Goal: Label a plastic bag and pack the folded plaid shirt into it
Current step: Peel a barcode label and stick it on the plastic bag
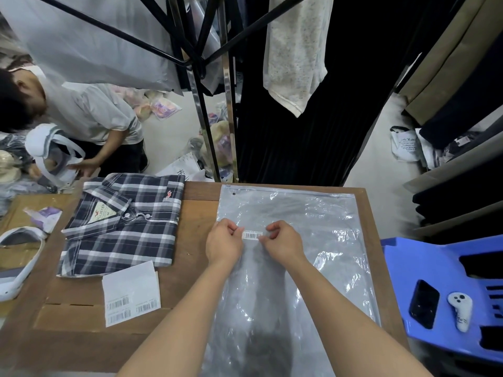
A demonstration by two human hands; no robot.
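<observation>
The left hand (pixel 223 242) and right hand (pixel 283 242) are curled, each pinching one end of a small barcode label (pixel 252 235) between thumb and fingertips, the label lying between them on the upper middle of the clear plastic bag (pixel 299 257). The bag lies flat on the right half of the wooden table (pixel 196 213), its zip edge toward the far edge. The folded plaid shirt (pixel 122 227) lies well to the left of the hands, near the far left corner, collar up. A label sheet (pixel 130 292) with barcodes lies just below the shirt, toward the near edge. A blue plastic stool (pixel 446 270) stands off the table's right edge, carrying a phone (pixel 424 303) and a white controller (pixel 460 310).
</observation>
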